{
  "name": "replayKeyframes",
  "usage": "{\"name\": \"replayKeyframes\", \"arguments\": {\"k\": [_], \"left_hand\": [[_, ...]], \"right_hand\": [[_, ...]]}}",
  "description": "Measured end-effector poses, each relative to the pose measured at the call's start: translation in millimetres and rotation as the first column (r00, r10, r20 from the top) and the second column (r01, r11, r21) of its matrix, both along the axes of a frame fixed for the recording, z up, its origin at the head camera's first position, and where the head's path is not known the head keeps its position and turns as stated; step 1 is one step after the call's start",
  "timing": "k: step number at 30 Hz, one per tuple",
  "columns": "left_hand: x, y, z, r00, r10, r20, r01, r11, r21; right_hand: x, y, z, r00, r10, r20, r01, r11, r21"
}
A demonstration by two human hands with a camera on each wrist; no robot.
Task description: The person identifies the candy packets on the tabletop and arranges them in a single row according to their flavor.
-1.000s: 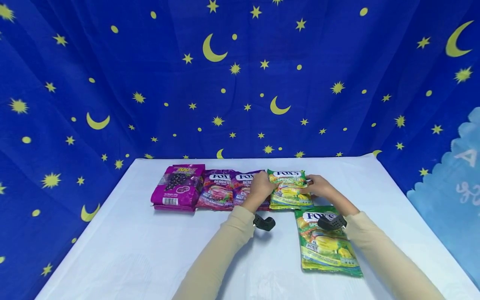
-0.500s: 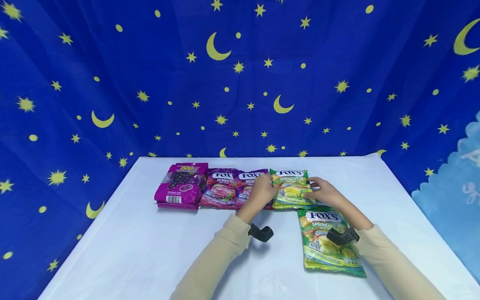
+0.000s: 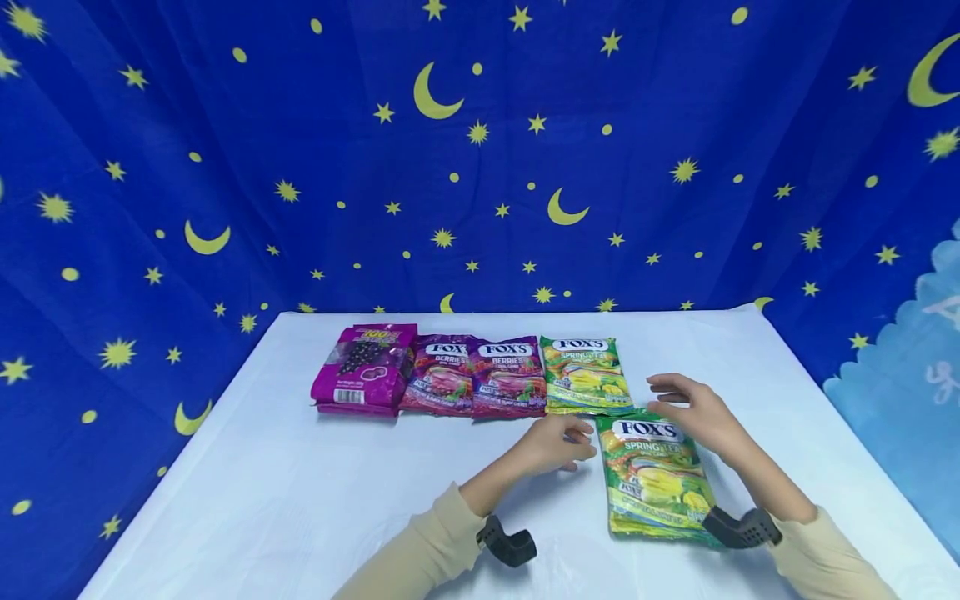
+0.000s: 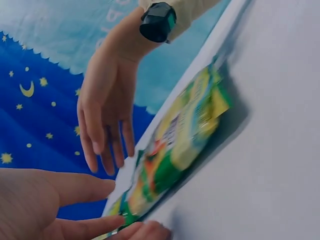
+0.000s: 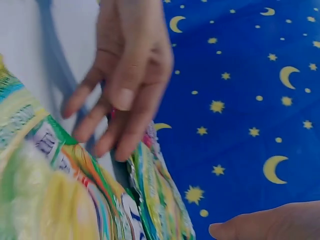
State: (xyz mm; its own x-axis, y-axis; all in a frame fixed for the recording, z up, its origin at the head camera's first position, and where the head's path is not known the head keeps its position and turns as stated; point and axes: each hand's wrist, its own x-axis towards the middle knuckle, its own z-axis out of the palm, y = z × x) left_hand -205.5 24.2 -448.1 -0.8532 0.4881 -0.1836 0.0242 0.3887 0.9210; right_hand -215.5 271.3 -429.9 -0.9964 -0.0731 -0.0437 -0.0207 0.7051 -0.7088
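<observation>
My left hand point(image 3: 553, 444) hovers just left of the near green Fox's Spring Tea candy bag point(image 3: 652, 475), fingers loosely bent and holding nothing. Above that bag's upper right corner is my right hand point(image 3: 696, 410), its fingers relaxed and apart from the bag. Behind it, a second green Spring Tea candy bag point(image 3: 587, 377) ends a row on the table. To its left lie two purple Fox's Berries candy bags, the right one point(image 3: 508, 379) and the left one point(image 3: 440, 377). In the left wrist view the near green bag point(image 4: 175, 140) lies beyond the fingers.
A magenta bag with a grape picture point(image 3: 365, 367) lies at the row's left end, seemingly on top of another. The white-covered table point(image 3: 300, 500) meets a blue star-and-moon curtain point(image 3: 495, 167) at the back. A light blue panel point(image 3: 911, 333) hangs at the right.
Both hands have let go of the rear green candy bag and come back toward the near one. The rear bag lies in the row beside the purple bags.
</observation>
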Motion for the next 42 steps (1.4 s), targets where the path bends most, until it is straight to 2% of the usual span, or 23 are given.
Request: {"name": "replayKeyframes", "arguments": {"k": [3,6,9,14,19,22,26,29,32,38,42], "left_hand": [[7.2,1.8,-5.2,0.993,-0.024,0.119,0.012,0.995,0.101],[12.7,3.5,-8.7,0.976,-0.037,0.215,-0.006,0.981,0.196],[16.6,5.1,-11.3,0.959,-0.025,0.281,-0.045,0.969,0.242],[19.4,6.2,-14.3,0.945,-0.008,0.328,-0.084,0.96,0.266],[20.6,6.8,-19.5,0.938,-0.008,0.348,-0.101,0.951,0.292],[22.4,8.4,-22.7,0.939,0.004,0.345,-0.112,0.95,0.293],[26.6,10.6,-27.8,0.948,0.016,0.317,-0.115,0.948,0.297],[29.0,10.6,-28.9,0.953,0.0,0.304,-0.102,0.943,0.318],[30.9,9.1,-26.1,0.95,-0.023,0.312,-0.087,0.939,0.332],[39.3,5.5,-21.7,0.949,-0.008,0.314,-0.088,0.953,0.291],[44.8,3.4,-18.1,0.956,0.013,0.292,-0.089,0.964,0.249]], "right_hand": [[13.9,15.6,-0.9,0.999,-0.012,-0.031,0.012,1.0,0.02],[29.0,26.6,2.1,1.0,-0.028,0.008,0.027,0.998,0.049],[40.9,33.0,5.1,0.994,-0.029,0.107,0.023,0.998,0.054],[50.1,36.2,0.1,0.962,-0.025,0.273,0.022,1.0,0.015],[53.9,33.0,-11.8,0.94,-0.014,0.34,0.027,0.999,-0.033],[55.4,33.2,-18.2,0.932,-0.023,0.362,0.053,0.996,-0.074],[60.1,33.3,-23.2,0.927,-0.012,0.376,0.07,0.988,-0.141],[64.7,31.2,-23.9,0.928,-0.015,0.373,0.082,0.983,-0.164],[69.6,27.5,-23.9,0.93,-0.027,0.365,0.098,0.979,-0.177],[82.1,15.7,-25.3,0.942,-0.055,0.331,0.124,0.974,-0.191],[90.0,7.7,-25.5,0.944,-0.076,0.322,0.153,0.963,-0.221]]}}
